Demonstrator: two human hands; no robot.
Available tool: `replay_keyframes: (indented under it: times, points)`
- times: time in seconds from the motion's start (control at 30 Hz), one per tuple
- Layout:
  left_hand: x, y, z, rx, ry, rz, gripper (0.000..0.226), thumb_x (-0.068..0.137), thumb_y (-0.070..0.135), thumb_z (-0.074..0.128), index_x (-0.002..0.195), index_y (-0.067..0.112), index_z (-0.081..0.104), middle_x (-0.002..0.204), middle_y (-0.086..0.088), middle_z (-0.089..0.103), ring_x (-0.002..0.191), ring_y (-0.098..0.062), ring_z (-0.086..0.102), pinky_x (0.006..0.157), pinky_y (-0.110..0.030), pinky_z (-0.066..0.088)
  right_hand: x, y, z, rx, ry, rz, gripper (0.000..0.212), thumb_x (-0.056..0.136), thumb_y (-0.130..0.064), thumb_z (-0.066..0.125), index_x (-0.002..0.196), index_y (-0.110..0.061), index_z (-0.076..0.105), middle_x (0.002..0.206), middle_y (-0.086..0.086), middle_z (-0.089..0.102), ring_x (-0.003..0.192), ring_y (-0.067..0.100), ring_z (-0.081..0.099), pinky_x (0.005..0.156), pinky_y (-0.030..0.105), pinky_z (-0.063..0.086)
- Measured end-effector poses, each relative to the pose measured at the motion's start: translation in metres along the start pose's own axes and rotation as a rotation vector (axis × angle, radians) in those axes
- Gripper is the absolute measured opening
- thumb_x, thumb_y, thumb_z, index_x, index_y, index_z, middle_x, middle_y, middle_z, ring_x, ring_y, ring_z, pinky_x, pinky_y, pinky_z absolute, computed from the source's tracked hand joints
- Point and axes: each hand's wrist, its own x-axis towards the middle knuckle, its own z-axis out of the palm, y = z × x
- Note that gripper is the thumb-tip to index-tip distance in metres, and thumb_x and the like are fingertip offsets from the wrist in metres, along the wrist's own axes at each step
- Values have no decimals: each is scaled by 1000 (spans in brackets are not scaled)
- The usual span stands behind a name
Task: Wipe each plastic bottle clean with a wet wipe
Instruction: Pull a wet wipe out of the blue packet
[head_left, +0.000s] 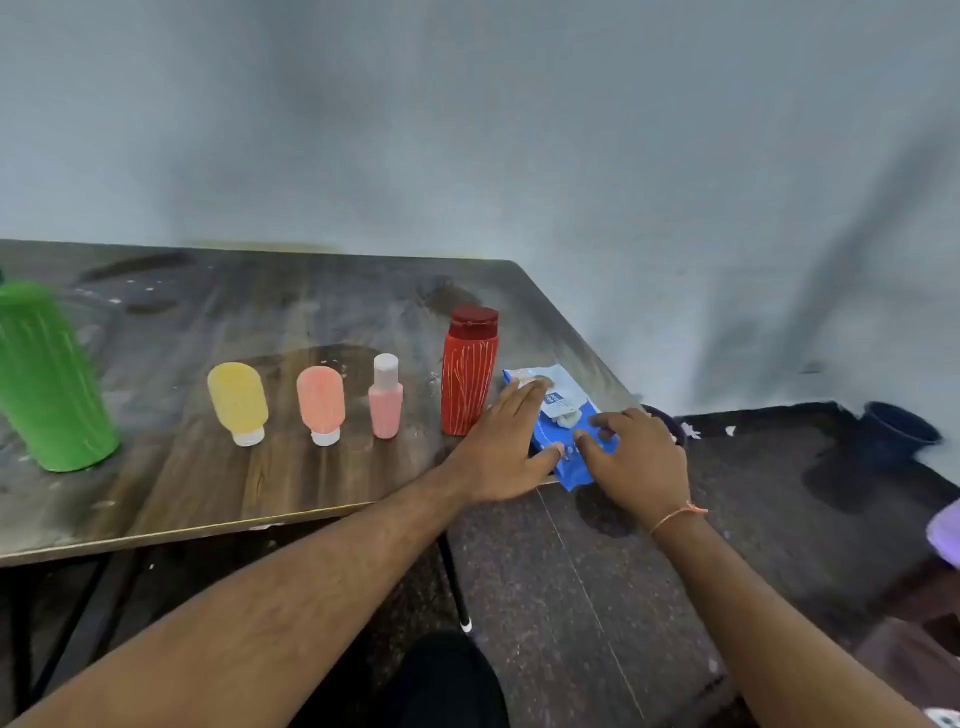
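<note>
Bottles stand in a row on the table (156, 493), none taken up yet; both hands are at the wipe pack (558, 415) on the table's right corner. Left hand (501, 452) lies flat on the pack's near-left edge, fingers straight and pressing it down, fingertips reaching toward its far end. Right hand (634, 457) has its fingers curled onto the blue face of the pack just below the white flap (563, 413), thumb beside them; it looks to be pinching at the opening, though whether a wipe is already between the fingers I cannot tell.

That pack is a soft, slack pouch, light enough to slide or lift when a wipe is pulled, so holding it down with one flat hand seems sound. Part of it overhangs the table edge. Its flap seems raised, with something pale showing there, likely the top wipe.

Just left of the pack stands the red bottle (470, 371), upright, cap on, close to the left fingers and easy to knock. Further left come the pink bottle (385, 400), upright with a pale cap, then the salmon tube (321, 402) and the yellow tube (238, 402), both resting on their white caps. Well apart at far left is the green bottle (49, 379), the largest.

All look like light, smooth plastic, probably slippery once wet. Small tubes may squeeze; grip them round the middle. What they hold cannot be seen.
</note>
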Motion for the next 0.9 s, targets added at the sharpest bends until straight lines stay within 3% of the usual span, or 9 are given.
replay_keyframes:
  times: [0.17, 0.27, 0.4, 0.53, 0.7, 0.9]
  points:
    - [20, -17, 14, 42, -36, -40, 82, 100, 37, 53, 168, 20, 9, 176, 6, 8, 162, -15, -6, 132, -49, 12, 23, -15, 3, 98, -184, 151, 18, 97, -51, 68, 94, -34, 72, 83, -15, 71, 88, 12, 68, 78, 30, 51]
    - [22, -19, 20, 144, -54, -39, 79, 99, 38, 48, 168, 29, 11, 175, 9, 12, 162, -18, 4, 130, -49, 15, 30, -17, 10, 114, -225, 180, 30, 100, -48, 63, 89, -22, 75, 84, -7, 76, 85, 18, 70, 77, 33, 53]
    - [28, -23, 26, 259, -65, -38, 75, 96, 45, 42, 166, 36, 17, 173, 12, 20, 155, -21, 21, 125, -49, 22, 36, -11, 22, 153, -231, 201, 27, 97, -41, 64, 84, -21, 76, 79, -4, 75, 80, 20, 70, 77, 38, 57]
    - [34, -24, 31, 333, -77, -71, 75, 93, 51, 36, 165, 35, 22, 172, 14, 24, 151, -21, 24, 124, -48, 25, 34, -4, 30, 208, -215, 224, 24, 96, -37, 66, 84, -20, 76, 76, -4, 75, 78, 21, 70, 73, 38, 56]
    - [37, -27, 35, 385, -78, -84, 76, 91, 53, 29, 164, 33, 26, 170, 14, 29, 148, -21, 28, 122, -49, 26, 30, -2, 33, 267, -186, 229, 14, 97, -40, 69, 85, -34, 71, 81, -12, 74, 80, 16, 69, 77, 35, 55]
    - [39, -25, 35, 434, -106, -103, 74, 93, 53, 24, 164, 35, 27, 170, 15, 26, 151, -21, 24, 124, -48, 23, 27, 8, 31, 406, -188, 252, 16, 96, -34, 74, 83, -26, 74, 72, -13, 70, 72, 10, 65, 70, 30, 45]
